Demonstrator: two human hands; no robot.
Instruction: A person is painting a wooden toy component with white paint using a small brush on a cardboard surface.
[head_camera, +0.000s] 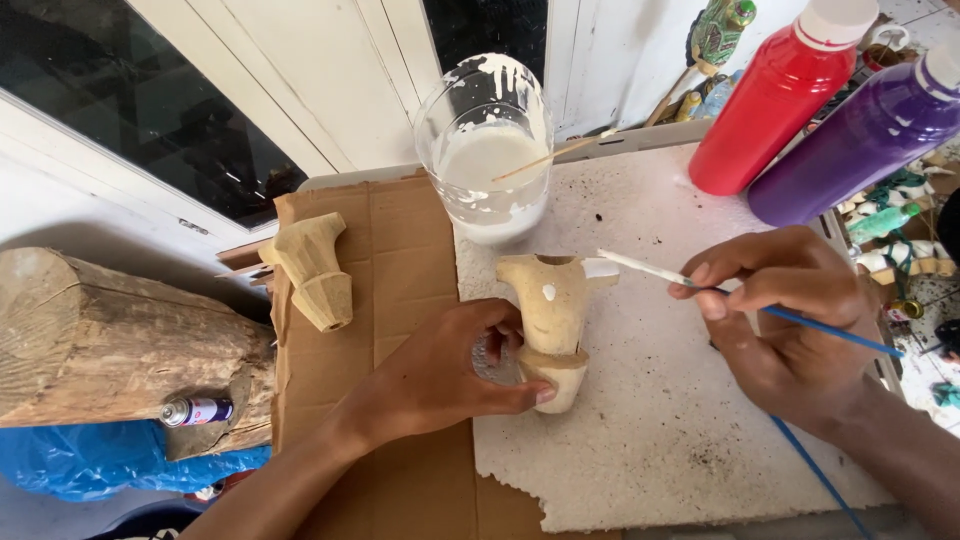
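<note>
Left hand (440, 375) fingers grip pale carved wooden figure (553, 325) base, on white foam board (660, 420) near its left edge. Right hand (790, 320) fingers pinch thin blue-handled paintbrush (700, 285), tip touching figure's arm.

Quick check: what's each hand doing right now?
Left hand: closed on the base of the wooden carving.
Right hand: closed on a paintbrush, tip at the carving.
</note>
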